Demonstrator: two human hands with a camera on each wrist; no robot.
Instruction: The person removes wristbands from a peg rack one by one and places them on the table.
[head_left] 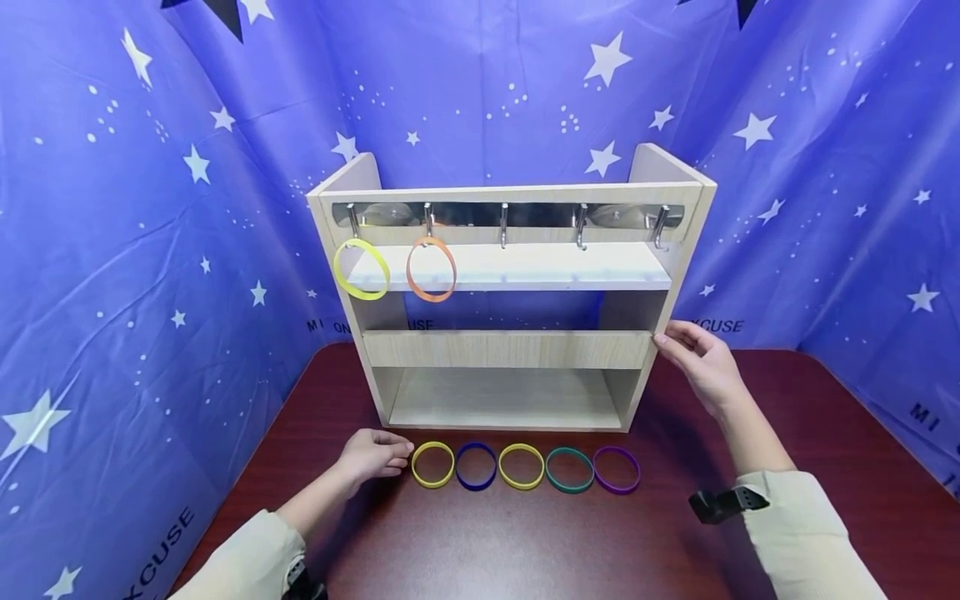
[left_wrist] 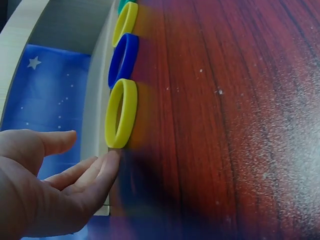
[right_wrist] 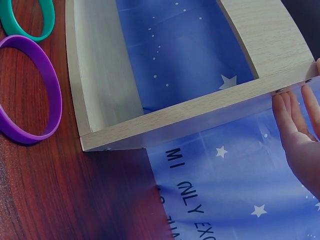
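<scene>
Five silicone wristbands lie in a row low in the frame on the dark red wood-grain bench [head_left: 480,542]: yellow wristband [head_left: 432,464], blue [head_left: 476,466], yellow, teal, purple, all smooth flat loops. Left hand [head_left: 372,456] rests relaxed, fingertips touching that first yellow wristband, not yet gripping; picking it up looks like the step in hand, calling for a pinch. Right hand [head_left: 701,360], fingers straight, steadies the pale laminate shelf unit [head_left: 510,350] at mid-right. Higher up, metal hooks [head_left: 504,223] carry two bands.

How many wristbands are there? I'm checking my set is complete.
7: five in a row on the table, before the shelf; two hang on the left hooks, yellow-green and orange.
</scene>
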